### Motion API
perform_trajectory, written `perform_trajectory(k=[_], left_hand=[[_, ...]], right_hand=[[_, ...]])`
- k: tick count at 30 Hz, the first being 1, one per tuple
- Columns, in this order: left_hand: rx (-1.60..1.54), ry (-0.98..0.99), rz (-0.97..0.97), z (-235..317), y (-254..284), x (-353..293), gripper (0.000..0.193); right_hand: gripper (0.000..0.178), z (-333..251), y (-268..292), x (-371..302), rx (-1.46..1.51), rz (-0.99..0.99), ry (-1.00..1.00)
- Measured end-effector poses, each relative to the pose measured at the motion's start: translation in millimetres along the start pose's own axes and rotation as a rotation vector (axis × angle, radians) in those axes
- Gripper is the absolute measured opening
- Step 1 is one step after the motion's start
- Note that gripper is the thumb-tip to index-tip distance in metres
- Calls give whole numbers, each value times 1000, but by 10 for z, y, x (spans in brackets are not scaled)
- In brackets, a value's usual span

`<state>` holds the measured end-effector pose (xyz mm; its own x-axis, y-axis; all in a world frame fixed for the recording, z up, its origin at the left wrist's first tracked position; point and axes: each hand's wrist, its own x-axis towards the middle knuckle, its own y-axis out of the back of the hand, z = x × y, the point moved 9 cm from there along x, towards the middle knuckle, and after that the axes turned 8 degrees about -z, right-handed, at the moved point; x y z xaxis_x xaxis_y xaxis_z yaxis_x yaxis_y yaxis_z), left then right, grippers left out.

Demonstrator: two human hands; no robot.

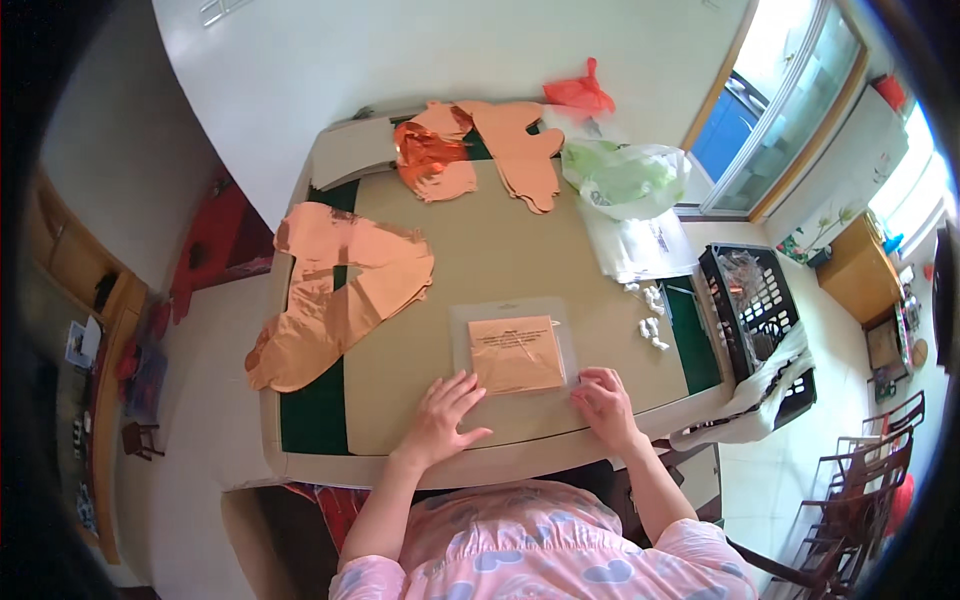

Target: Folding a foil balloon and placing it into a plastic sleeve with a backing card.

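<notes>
In front of me lies a flat clear plastic bag, with a folded copper-coloured foil sheet inside that carries dark print. My left hand rests palm down at the bag's lower left corner, its fingers stretched and the thumb apart. At the lower right corner, my right hand has its fingers curled together on the bag's edge; the fingertips are partly hidden. A stack of flat copper foil balloons spreads over the table's left side. Another foil balloon stack lies at the far side, beside a shinier crumpled foil balloon.
The brown board covers a green-topped table. Clear bags, a pale green plastic bag and a red bag lie far right. Small white bundles sit at right. A black crate stands beside the table, white material draped over it.
</notes>
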<state>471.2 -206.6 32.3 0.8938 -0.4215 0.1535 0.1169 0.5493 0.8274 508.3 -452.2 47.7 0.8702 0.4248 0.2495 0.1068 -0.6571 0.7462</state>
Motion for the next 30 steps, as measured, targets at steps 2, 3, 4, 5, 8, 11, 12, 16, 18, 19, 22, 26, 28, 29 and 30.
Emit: perform_trajectory(k=[2, 3, 4, 5, 8, 11, 12, 16, 18, 19, 22, 26, 28, 29, 30], left_hand=[[-20, 7, -23, -11, -48, 2, 51], [-35, 27, -33, -30, -73, 10, 47], [-38, 23, -46, -19, -118, 12, 47], [-51, 45, 16, -31, -99, 8, 38], [-111, 101, 133, -92, -89, 32, 20], [-161, 161, 218, -120, -58, 71, 10], [-165, 182, 246, -126, -39, 83, 11], [-135, 209, 250, -129, -61, 116, 13], [-91, 231, 259, -117, -58, 126, 16], [-93, 234, 255, -122, -67, 125, 16], [-56, 225, 248, -108, -77, 129, 18], [-59, 225, 239, -91, -66, 157, 19], [-64, 230, 233, -91, -73, 165, 19], [-52, 228, 245, -87, -66, 164, 20], [-41, 226, 258, -83, -61, 161, 20]], right_hand=[[11, 63, 59, 9, 79, 10, 43], [11, 59, 81, 5, 160, 12, 104], [11, 62, 86, 4, 162, 16, 90], [9, 122, 67, 12, 245, 15, -16], [8, 290, -10, 38, 308, 53, -154], [9, 383, -65, 50, 270, 107, -227], [10, 424, -78, 46, 252, 128, -272], [11, 369, -98, 97, 177, 159, -244], [13, 318, -90, 114, 94, 180, -204], [13, 324, -102, 117, 95, 177, -208], [15, 301, -117, 121, 51, 181, -177], [17, 303, -121, 120, 26, 180, -177], [18, 318, -120, 118, 28, 180, -190], [19, 328, -128, 115, 29, 177, -195], [19, 335, -133, 112, 31, 174, -200]])
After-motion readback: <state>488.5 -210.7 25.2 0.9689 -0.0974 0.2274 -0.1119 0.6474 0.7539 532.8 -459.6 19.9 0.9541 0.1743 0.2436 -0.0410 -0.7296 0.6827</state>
